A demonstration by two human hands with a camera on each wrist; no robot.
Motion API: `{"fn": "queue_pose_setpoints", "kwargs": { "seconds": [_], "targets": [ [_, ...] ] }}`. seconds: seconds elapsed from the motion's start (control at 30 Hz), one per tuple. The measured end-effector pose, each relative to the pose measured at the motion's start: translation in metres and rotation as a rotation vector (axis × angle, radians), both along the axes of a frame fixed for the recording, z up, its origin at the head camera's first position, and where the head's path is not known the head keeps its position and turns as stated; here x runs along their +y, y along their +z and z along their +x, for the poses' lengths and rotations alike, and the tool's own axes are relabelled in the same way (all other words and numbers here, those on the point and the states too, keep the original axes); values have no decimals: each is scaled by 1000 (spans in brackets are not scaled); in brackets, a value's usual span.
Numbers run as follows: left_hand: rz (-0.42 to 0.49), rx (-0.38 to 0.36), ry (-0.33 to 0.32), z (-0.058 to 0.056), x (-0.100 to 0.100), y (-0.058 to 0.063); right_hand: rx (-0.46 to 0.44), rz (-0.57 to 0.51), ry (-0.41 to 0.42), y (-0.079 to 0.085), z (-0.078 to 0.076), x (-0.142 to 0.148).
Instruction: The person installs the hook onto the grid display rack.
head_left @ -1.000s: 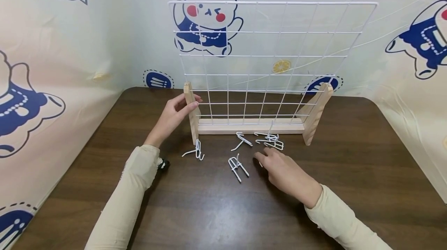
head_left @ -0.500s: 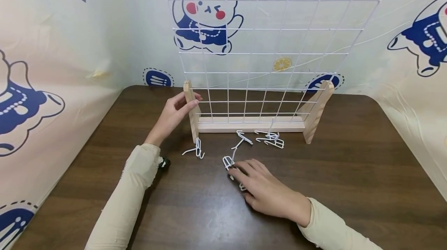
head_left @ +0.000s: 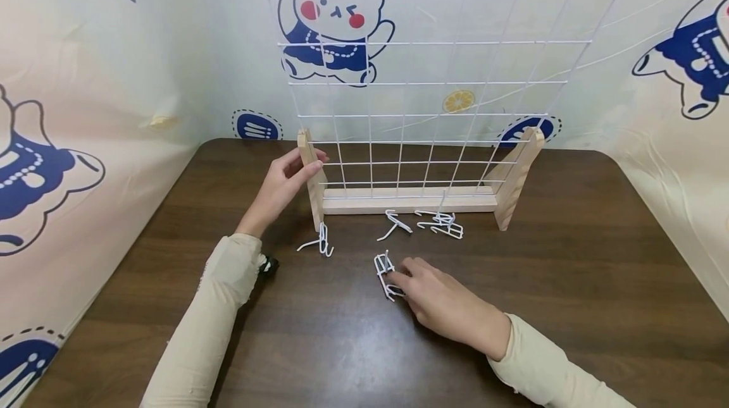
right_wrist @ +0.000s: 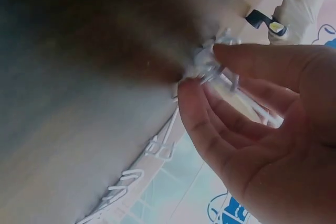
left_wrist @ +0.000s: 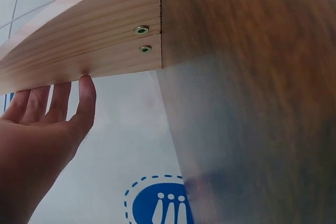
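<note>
My left hand (head_left: 279, 186) holds the left wooden side panel (head_left: 311, 190) of a white wire grid rack, thumb on the near side and fingers reaching behind. In the left wrist view the fingertips meet the edge of this panel (left_wrist: 94, 45). My right hand (head_left: 450, 303) pinches white wire hooks at the table's middle, low over the wood. In the right wrist view, thumb and fingers close round a blurred hook (right_wrist: 207, 72), and a white rod runs across the palm side. One double-pronged hook (head_left: 380, 274) shows beside the fingertips; how many are held I cannot tell.
More white hooks lie before the rack's wooden base (head_left: 409, 207): one hook (head_left: 323, 241) at the left panel's foot, one hook (head_left: 394, 224) in the middle, a tangled pile of hooks (head_left: 447, 224) further right. Behind the dark table (head_left: 319, 345) hangs a printed backdrop.
My right hand has moved left and toward me from near the hook pile to the double-pronged hook, and its fingers have drawn in there. My left hand stays on the panel.
</note>
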State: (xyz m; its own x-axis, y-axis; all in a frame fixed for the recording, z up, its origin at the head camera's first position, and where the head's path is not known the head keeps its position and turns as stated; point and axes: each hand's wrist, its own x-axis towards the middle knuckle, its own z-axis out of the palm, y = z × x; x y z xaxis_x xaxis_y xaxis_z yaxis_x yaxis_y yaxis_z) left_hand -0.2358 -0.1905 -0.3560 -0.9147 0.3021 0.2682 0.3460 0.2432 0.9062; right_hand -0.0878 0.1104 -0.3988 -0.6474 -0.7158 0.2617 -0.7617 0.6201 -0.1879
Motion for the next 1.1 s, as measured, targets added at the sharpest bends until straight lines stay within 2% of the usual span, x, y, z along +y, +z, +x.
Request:
{"fn": "queue_pose_setpoints", "kwargs": {
  "seconds": [0.17, 0.53, 0.77, 0.9, 1.03, 1.1],
  "targets": [
    [6, 1, -4, 3, 1, 5, -48, 19, -22, 7, -3, 3],
    [12, 1, -6, 2, 1, 4, -49, -51, -40, 16, -11, 12],
    [7, 5, 2, 4, 1, 4, -61, -164, -44, 24, -22, 19],
    [24, -3, -2, 3, 1, 3, -157, -170, -93, 28, -28, 26],
    [46, -8, 1, -6, -3, -10, -382, -140, -168, 31, -30, 35],
    [44, -4, 8, -11, -5, -17, -448, -142, -177, 32, -31, 38]
  ]
}}
